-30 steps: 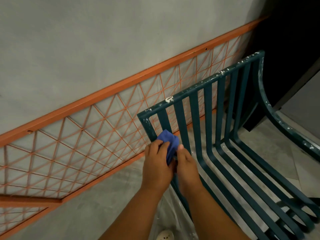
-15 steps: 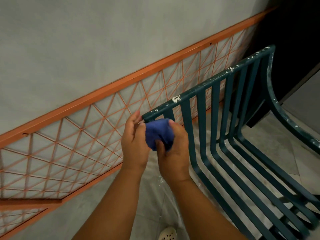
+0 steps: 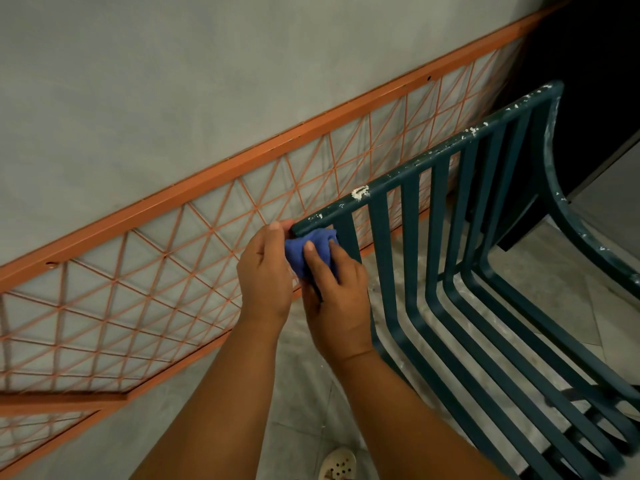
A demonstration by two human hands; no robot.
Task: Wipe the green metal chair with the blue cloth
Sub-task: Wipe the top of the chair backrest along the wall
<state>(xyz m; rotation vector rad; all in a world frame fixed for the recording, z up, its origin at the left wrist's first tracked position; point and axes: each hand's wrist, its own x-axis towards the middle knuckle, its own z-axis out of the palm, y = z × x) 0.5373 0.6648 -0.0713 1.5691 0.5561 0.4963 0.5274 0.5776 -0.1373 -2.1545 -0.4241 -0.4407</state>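
Observation:
The green metal chair [image 3: 429, 244] with slatted back and seat stands on the right, its top rail flecked with white paint. A bunched blue cloth [image 3: 310, 249] is pressed around the leftmost upright just under the rail's left corner. My left hand [image 3: 265, 271] cups the cloth from the left, its fingertips touching the rail's end. From the right, my right hand [image 3: 337, 296] grips the cloth, thumb on top. The upright beneath the cloth is hidden by both hands.
An orange wire-grid panel [image 3: 145, 282] leans along the grey wall behind the chair. Grey floor tiles lie below, with clear plastic sheeting under the chair. A white perforated shoe [image 3: 337, 465] shows at the bottom edge. A dark opening sits at the top right.
Both hands slid the cloth up the leftmost upright from its lower part to just under the top rail corner, where they now stay.

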